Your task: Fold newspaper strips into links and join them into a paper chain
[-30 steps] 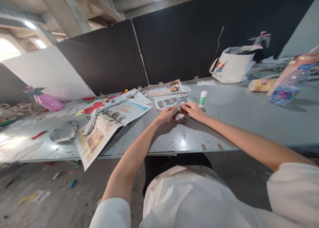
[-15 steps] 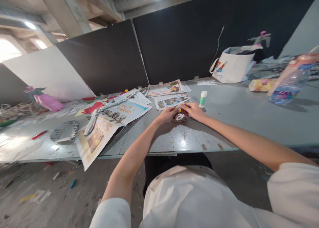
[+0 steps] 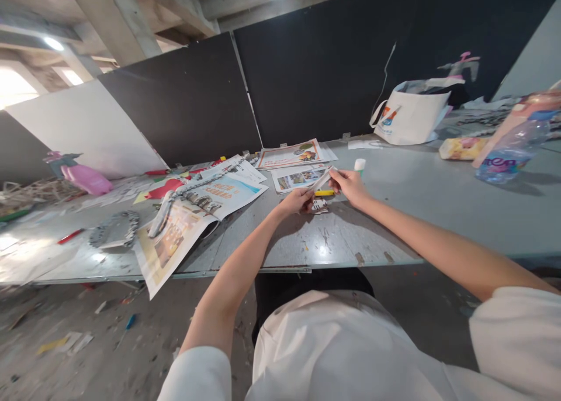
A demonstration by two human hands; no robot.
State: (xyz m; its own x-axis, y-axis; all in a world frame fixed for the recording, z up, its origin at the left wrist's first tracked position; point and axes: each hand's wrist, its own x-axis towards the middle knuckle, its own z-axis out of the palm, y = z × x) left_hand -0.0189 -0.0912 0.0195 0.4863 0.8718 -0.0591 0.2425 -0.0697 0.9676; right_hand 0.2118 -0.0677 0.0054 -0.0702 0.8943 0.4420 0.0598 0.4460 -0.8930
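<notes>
A narrow strip of paper (image 3: 322, 179) stretches between my two hands, above the table. My left hand (image 3: 297, 201) is closed on its near end, with the fingers pinched. The far end is pinched by my right hand (image 3: 349, 187). Under the strip lies a small yellow object (image 3: 324, 193), perhaps a cutter. Close by, a small printed paper piece (image 3: 319, 206) rests on the tabletop, partly behind my left fingers. A white-capped glue stick (image 3: 360, 165) stands just beyond my right hand, its lower part hidden.
Printed sheets (image 3: 289, 155) lie behind my hands. An open magazine (image 3: 210, 199) with a grey braided strand sits to the left and overhangs the front edge. On the right are a white bag (image 3: 409, 117), a yellow packet (image 3: 463, 148) and a plastic bottle (image 3: 504, 158).
My right hand has moved right and a little up, away from my left, so more of the paper strip shows. The yellow object is now in plainer view, and the glue stick is partly covered.
</notes>
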